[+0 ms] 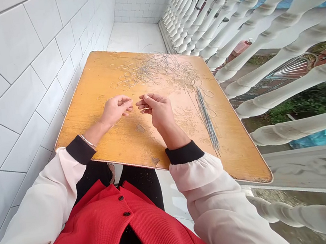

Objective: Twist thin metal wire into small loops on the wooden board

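Note:
Over the middle of a worn wooden table (pixel 104 69), my left hand (pixel 115 109) and my right hand (pixel 157 107) face each other with a small gap between the fingertips. Thumb and fingers of my right hand are pinched together, and a thin wire (pixel 145 109) shows at them. The fingers of my left hand are bent close together; whatever they may hold is too small to make out. Beyond both hands lies a loose heap of thin wire rings and curled wires (pixel 143 69). A bundle of straight thin wires (pixel 208 121) rests to the right of my right hand.
A white tiled wall (pixel 18 85) runs along the left. White balusters (pixel 282 89) line the right side, close to the table's right edge. The table's near edge is just in front of my lap.

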The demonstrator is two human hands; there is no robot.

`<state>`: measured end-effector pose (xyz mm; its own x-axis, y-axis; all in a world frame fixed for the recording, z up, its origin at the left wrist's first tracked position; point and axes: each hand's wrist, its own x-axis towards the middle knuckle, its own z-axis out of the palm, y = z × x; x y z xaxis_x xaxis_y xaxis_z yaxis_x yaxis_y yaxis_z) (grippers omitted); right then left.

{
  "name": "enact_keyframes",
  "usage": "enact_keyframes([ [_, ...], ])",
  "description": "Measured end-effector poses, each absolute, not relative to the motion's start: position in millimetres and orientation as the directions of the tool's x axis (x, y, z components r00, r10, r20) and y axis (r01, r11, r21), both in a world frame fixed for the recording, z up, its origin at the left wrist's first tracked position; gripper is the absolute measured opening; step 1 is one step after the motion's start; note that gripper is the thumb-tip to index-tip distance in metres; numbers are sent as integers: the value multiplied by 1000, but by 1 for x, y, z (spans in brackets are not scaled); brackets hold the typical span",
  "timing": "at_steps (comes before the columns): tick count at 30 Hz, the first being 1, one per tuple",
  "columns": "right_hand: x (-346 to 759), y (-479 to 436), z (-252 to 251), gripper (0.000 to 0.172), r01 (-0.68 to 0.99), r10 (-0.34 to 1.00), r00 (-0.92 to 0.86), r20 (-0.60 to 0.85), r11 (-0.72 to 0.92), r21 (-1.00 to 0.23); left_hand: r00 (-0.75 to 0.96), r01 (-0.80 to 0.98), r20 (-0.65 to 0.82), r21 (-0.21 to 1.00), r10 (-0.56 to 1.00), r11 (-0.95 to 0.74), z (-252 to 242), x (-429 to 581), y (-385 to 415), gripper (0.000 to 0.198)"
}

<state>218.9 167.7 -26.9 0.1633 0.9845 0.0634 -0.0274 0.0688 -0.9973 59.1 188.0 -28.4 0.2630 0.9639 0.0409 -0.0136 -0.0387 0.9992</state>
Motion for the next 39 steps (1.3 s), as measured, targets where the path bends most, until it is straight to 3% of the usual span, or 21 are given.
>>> enact_keyframes([
  [5, 225, 171, -25, 19, -80, 971, 227, 77, 98, -992, 418, 80, -51, 997, 907, 19, -22, 51, 184, 26],
  [8, 225, 172, -24, 18, -100, 964, 239, 118, 145, -984, 539, 117, -75, 993, 839, 14, -23, 53, 180, 20],
  [14, 227, 173, -25, 24, -96, 970, 195, 146, 167, -981, 566, 93, 45, 989, 823, -118, -30, 56, 176, 2],
  [20, 226, 175, -28, 26, -58, 976, 170, 139, 151, -987, 622, 143, 251, 895, 741, -423, -29, 55, 173, 12],
  [30, 223, 173, -25, 30, -75, 982, 101, 160, 168, -983, 697, 169, 267, 841, 666, -514, -26, 53, 174, 14],
  [34, 229, 176, -22, 28, -106, 978, 115, 175, 187, -977, 586, 173, 258, 886, 768, -429, -27, 48, 183, 8],
  [39, 225, 172, -21, 30, -92, 990, -22, 140, 137, -986, 271, 33, 49, 998, 961, -60, -20, 43, 194, 24],
])
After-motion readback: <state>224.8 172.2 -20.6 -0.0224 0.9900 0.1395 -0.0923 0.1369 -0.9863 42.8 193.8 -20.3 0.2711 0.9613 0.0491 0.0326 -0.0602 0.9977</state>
